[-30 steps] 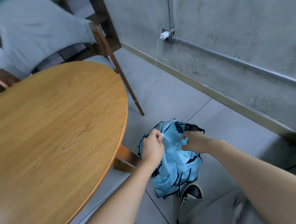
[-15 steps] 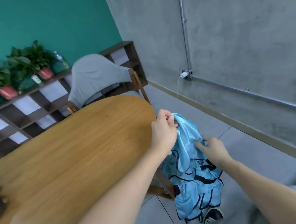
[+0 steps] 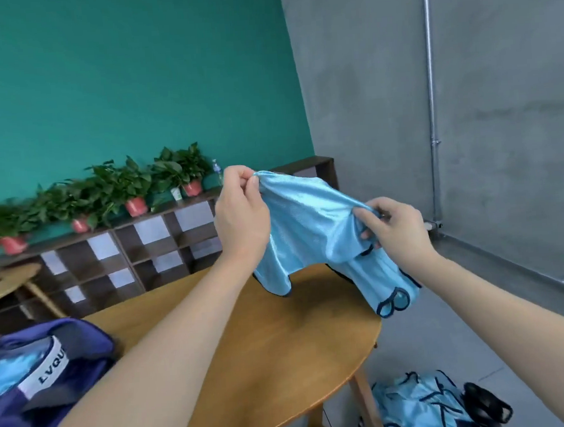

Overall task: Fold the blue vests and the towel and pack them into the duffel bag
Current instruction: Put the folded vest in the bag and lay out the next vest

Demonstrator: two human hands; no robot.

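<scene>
Right now you are holding a shiny light-blue mesh vest with dark trim (image 3: 311, 231) up above the far end of the oval wooden bench (image 3: 281, 338), your left hand (image 3: 241, 215) pinching its top edge and your right hand (image 3: 395, 229) gripping the opposite edge. At your lower left, the dark-blue fabric duffel bag with a white lettered strap (image 3: 49, 369) is sitting on the bench, while a heap of more light-blue vests (image 3: 418, 406) is lying on the grey floor beside the bench leg.
</scene>
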